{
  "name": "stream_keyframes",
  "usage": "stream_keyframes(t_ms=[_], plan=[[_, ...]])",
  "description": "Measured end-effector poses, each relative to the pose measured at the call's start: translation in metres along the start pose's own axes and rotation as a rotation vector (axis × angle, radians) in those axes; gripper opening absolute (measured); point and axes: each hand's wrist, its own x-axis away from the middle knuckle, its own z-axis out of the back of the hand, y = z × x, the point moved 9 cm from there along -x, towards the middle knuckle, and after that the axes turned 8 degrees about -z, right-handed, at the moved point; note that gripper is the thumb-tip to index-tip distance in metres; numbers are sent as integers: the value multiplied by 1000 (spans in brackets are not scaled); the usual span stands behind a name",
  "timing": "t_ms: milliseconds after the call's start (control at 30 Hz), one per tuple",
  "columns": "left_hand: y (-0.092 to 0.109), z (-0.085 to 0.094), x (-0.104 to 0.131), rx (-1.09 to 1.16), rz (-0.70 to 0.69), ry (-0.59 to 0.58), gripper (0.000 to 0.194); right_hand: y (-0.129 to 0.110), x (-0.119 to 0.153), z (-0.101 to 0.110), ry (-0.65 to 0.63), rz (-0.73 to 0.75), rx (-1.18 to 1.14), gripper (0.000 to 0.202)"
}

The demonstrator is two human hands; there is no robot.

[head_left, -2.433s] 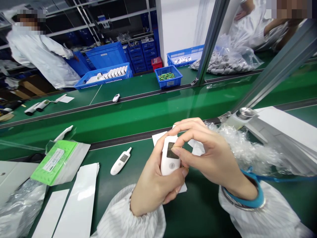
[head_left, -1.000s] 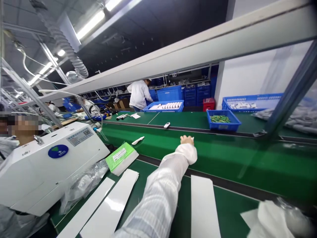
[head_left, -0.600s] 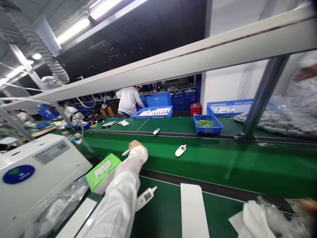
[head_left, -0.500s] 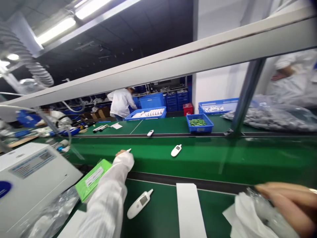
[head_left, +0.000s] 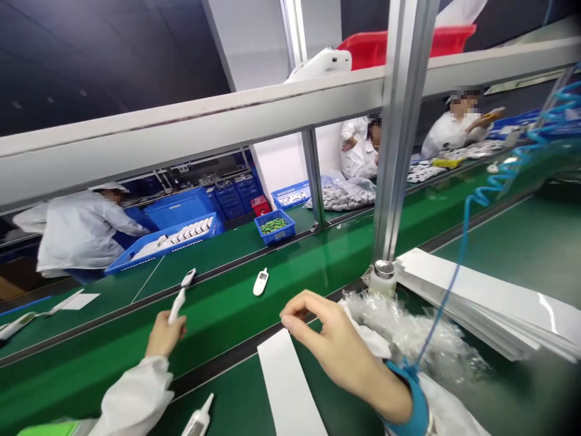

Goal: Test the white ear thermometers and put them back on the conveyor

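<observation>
White thermometer (head_left: 177, 305) in left hand (head_left: 164, 336), jutting out beyond curled fingers (head_left: 182, 324)

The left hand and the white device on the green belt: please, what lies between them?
In the head view, only bare green belt shows between the left hand and that white device.

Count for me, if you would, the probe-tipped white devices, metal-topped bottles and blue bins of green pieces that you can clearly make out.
Probe-tipped white devices: 4 (in the left hand, on the green strip, by the edge of the far table, at the picture's bottom edge)
Metal-topped bottle: 1
Blue bin of green pieces: 1
Total: 6
</observation>
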Motion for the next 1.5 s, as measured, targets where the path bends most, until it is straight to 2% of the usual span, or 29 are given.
stream_keyframes(t_ms=[67,167,233,267,333,400,467,533,600,667,767,833,1033,1167,1233,1333,1433,1500], plan=[[27,-32,20,66,-23,-107,9,16,-6,-1,18,-99,-53,20],[88,-72,71,160,-138,-244,19,31,-12,-7,14,-173,-125,46],[134,-85,106,200,-271,-286,20,33,-13,-10,-5,-171,-166,46],[150,-88,120,209,-297,-279,17,34,-14,-10,-11,-171,-191,43],[169,-87,139,277,-290,-242,20,34,-15,-8,-35,-192,-277,39],[171,-90,151,447,-198,-260,31,34,-16,-8,-90,-237,-389,41],[169,-101,159,671,-88,-372,42,32,-17,-9,-156,-257,-440,43],[170,-108,165,851,-23,-462,49,25,-17,-7,-162,-203,-397,42],[173,-105,165,961,-22,-445,60,17,-15,0,-76,-95,-325,36],[172,-101,165,1024,-21,-385,75,10,-9,10,72,-1,-266,26],[168,-101,167,1042,4,-352,86,4,1,20,253,58,-175,8],[165,-100,169,1022,3,-327,85,1,6,21,298,73,-135,5],[163,-83,168,820,-88,-139,67,0,7,18,272,73,-154,14],[163,-76,172,754,-73,-49,56,-2,5,15,227,87,-131,15],[162,-83,173,833,-49,-119,62,-11,9,14,268,166,-58,13],[161,-97,172,1047,23,-282,78,-36,28,8,384,392,110,14],[155,-99,164,1162,118,-330,84,-59,50,-13,317,644,193,18],[153,-93,155,1170,130,-289,81,-65,57,-21,253,706,190,19]])
